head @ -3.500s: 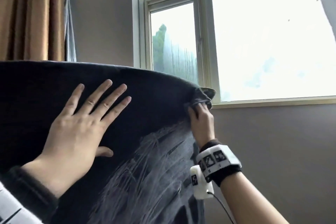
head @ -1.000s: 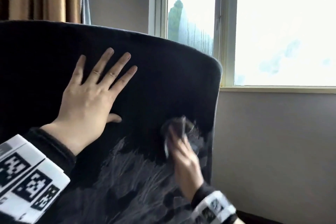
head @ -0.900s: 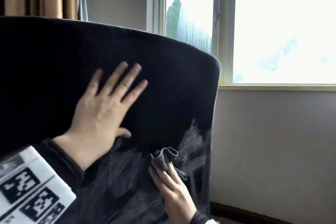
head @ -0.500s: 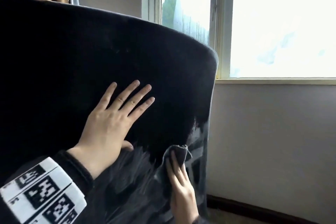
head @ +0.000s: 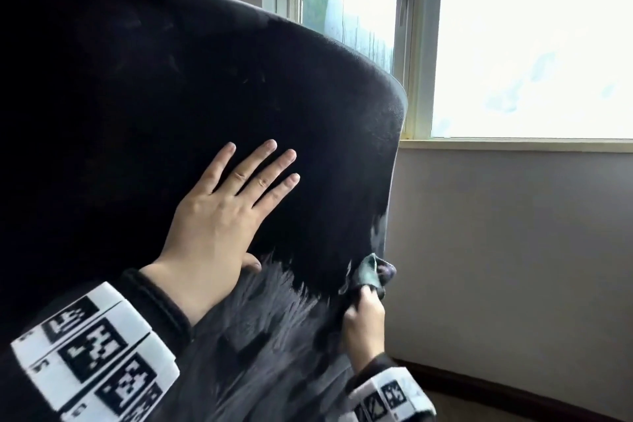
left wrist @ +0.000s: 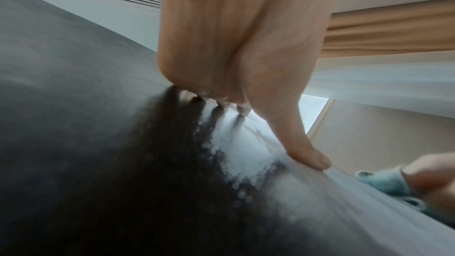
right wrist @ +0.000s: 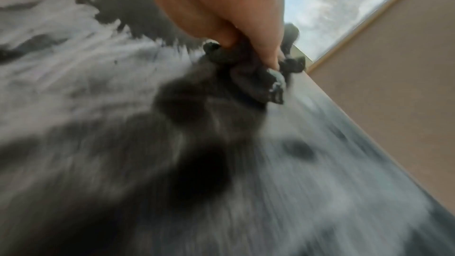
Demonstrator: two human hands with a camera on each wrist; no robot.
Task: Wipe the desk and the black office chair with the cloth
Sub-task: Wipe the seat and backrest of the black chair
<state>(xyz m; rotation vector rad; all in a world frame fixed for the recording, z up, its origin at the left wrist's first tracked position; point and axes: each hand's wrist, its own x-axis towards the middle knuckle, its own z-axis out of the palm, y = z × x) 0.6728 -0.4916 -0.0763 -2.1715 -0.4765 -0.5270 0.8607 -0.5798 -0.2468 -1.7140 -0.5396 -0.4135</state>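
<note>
The black office chair's backrest [head: 144, 86] fills the left of the head view, with pale wet streaks [head: 274, 315] low on it. My left hand [head: 219, 216] lies flat on the backrest, fingers straight and spread; its thumb [left wrist: 307, 155] presses the surface. My right hand [head: 364, 322] grips a bunched grey cloth [head: 371, 272] against the backrest's right edge, low down. In the right wrist view the fingers [right wrist: 246, 26] pinch the crumpled cloth [right wrist: 251, 77] over the streaked surface [right wrist: 98, 104]. The cloth [left wrist: 384, 180] also shows at the right of the left wrist view.
A window [head: 513, 38] with a pale sill [head: 513, 144] stands behind the chair. Below it is a grey wall [head: 513, 250] with a dark baseboard [head: 513, 394]. A brown curtain [left wrist: 393, 32] hangs at the left.
My right hand has slid the cloth rightward to the backrest's right edge. The left hand has shifted down and right on the backrest, still flat. The view has moved closer.
</note>
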